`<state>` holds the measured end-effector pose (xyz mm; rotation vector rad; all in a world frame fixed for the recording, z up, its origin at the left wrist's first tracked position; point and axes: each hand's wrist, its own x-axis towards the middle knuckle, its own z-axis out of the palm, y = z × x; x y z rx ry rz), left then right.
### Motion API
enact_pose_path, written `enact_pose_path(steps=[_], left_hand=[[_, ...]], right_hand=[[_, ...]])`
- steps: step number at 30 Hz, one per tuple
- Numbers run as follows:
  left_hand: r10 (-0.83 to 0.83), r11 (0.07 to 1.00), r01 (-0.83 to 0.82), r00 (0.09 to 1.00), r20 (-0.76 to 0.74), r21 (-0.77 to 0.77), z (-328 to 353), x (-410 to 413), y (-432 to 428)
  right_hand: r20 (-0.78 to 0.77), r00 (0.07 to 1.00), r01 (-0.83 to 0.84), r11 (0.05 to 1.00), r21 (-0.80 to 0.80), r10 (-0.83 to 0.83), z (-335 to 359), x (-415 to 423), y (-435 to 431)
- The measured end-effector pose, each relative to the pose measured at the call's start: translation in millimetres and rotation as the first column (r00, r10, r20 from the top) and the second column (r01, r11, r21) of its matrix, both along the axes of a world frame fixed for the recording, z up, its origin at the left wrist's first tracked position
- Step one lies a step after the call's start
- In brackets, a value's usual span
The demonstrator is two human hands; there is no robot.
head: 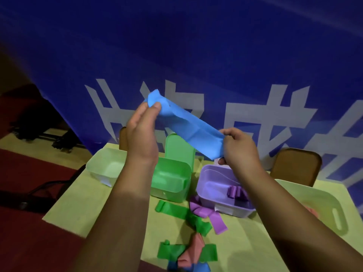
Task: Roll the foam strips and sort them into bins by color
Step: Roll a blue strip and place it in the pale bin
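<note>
Event hall: printed blue banner [196,55], carpet [19,232]

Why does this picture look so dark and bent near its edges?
Head view: dim, bluish light, forearms in shadow; the wide-angle lens bows the table edges; the blue strip held by left hand and right hand looks slightly soft.

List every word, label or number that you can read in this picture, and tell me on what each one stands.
"成": a large white character on the blue banner, probably; its lower part is hidden.
Other white characters on the banner: hidden in part by the blue foam strip and the left hand, or cut off at the frame edge; not readable.
White sticker on the purple bin: too small to read.
</note>
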<state>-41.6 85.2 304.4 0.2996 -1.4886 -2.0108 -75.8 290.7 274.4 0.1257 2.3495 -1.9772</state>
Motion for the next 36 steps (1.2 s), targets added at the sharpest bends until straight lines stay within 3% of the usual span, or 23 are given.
enact_pose_path(steps=[4,7,9,15,18,21,24,28,32,34,36], left_hand=[[-0.209,0.977,0.213,0.968,-0.141,0.017,17,3,-6],[-0.366,0.923,0.381,0.911,-0.189,0.047,32,4,-6],[-0.461,0.879,0.476,0.866,-0.195,0.036,38,6,-8],[-0.626,0.773,0.633,0.752,-0.205,-0.039,52,13,-26],[-0.642,0.762,0.644,0.738,-0.206,-0.064,57,13,-42],[-0.607,0.788,0.615,0.778,-0.164,0.003,60,11,-57],[-0.563,0.808,0.567,0.823,0.074,-0.158,59,4,-76],[-0.518,0.707,0.634,0.767,0.380,-0.315,56,-8,-86],[-0.328,0.557,0.660,0.733,0.596,-0.505,60,-26,-83],[-0.163,0.520,0.589,0.779,0.606,-0.619,66,-30,-78],[-0.068,0.547,0.476,0.845,0.530,-0.689,72,-34,-73]], right_hand=[[0.094,0.992,-0.083,0.996,0.041,0.078,5,-1,-11],[0.103,0.961,-0.278,0.909,0.310,0.258,11,-2,-21],[0.107,0.941,-0.338,0.856,0.392,0.322,16,-1,-31],[-0.062,0.971,-0.210,0.947,0.242,0.231,46,-1,-63],[-0.127,0.968,-0.192,0.963,0.187,0.218,50,-10,-76],[-0.112,0.975,-0.185,0.979,0.082,0.193,59,-16,-81],[-0.215,0.971,-0.090,0.992,0.083,0.106,73,-27,-83],[-0.287,0.958,0.020,0.987,0.156,0.026,97,-30,-89],[-0.388,0.920,0.047,0.963,0.265,0.061,111,-28,-94],[-0.426,0.902,0.068,0.953,0.294,0.067,114,-29,-95],[-0.447,0.891,0.077,0.940,0.332,0.085,115,-30,-95]])
